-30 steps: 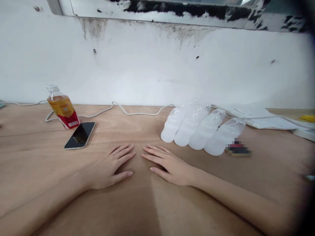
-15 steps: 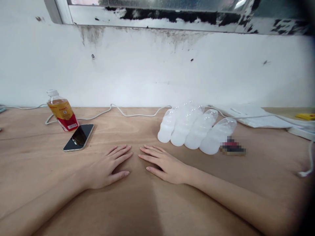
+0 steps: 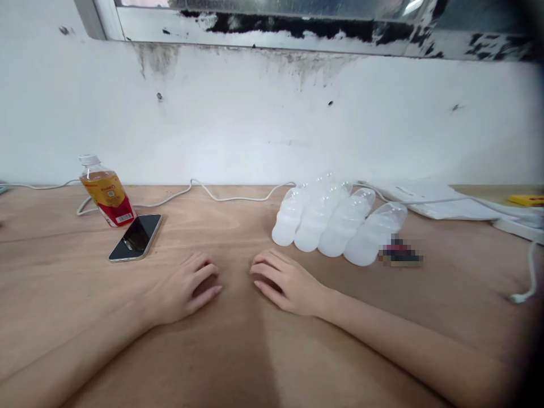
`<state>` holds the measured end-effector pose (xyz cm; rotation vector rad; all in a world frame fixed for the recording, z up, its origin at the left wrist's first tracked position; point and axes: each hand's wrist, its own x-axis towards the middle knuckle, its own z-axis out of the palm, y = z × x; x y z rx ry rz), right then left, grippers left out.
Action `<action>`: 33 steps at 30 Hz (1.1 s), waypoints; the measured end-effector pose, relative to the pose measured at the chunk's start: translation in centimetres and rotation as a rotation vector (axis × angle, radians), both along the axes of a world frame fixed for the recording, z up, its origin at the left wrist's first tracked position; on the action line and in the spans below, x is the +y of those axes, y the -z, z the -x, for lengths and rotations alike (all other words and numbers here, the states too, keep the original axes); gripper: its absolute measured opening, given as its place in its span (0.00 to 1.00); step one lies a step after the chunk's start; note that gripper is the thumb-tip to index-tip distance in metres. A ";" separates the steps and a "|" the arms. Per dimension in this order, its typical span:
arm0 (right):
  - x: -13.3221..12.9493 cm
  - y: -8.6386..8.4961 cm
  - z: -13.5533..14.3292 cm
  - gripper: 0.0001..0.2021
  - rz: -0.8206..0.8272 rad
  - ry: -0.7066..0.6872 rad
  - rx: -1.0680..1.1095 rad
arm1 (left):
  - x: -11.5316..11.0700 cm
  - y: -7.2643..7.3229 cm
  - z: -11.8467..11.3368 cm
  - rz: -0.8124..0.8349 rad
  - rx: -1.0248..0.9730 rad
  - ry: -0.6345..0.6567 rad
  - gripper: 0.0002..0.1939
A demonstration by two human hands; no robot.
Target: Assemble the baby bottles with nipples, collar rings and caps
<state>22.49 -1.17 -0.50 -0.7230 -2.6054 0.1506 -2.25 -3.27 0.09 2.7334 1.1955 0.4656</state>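
My left hand [image 3: 187, 289] rests on the wooden table [image 3: 221, 351], its fingers bent and the thumb apart from them, with nothing in it. Across a small gap, my right hand [image 3: 289, 283] lies in a similar pose, fingers curled down and thumb apart, also holding nothing. Beyond my left hand lies a phone [image 3: 136, 238], dark screen up, beside a tilted-looking bottle [image 3: 108, 195] with a yellow and red label and white cap. Several clear bottles of whitish content [image 3: 331, 226] stand in a cluster behind my right hand.
A blurred-out small object [image 3: 400, 253] sits right of the clear bottles. A white cable [image 3: 233, 198] runs along the wall [image 3: 238, 124]. White papers [image 3: 433, 201], a power strip [image 3: 518, 229] and a yellow item [image 3: 527, 200] lie at the right.
The fingers of both my hands have bent inward from lying spread and flat. The hands stay in nearly the same places, and the objects have not moved.
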 end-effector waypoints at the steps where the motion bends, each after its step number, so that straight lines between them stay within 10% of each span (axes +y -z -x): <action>1: 0.0 0.0 0.1 0.10 0.005 -0.010 -0.016 | 0.0 -0.1 -0.1 0.011 0.002 0.011 0.10; 13: 0.3 0.3 -0.1 0.10 -0.129 0.027 -0.064 | 0.2 0.2 -0.1 0.015 0.006 0.009 0.10; 18: 2.1 -3.4 -0.9 0.15 -0.521 0.396 -0.031 | 0.6 0.8 0.3 -0.010 0.061 -0.035 0.23; 22: 3.8 -6.4 -0.7 0.15 -0.507 0.645 -0.113 | 0.9 1.2 0.6 0.041 0.098 -0.011 0.24; 33: 0.0 -4.5 3.8 0.17 -0.078 0.249 0.294 | 0.3 1.4 -0.1 -0.340 -0.080 -0.125 0.37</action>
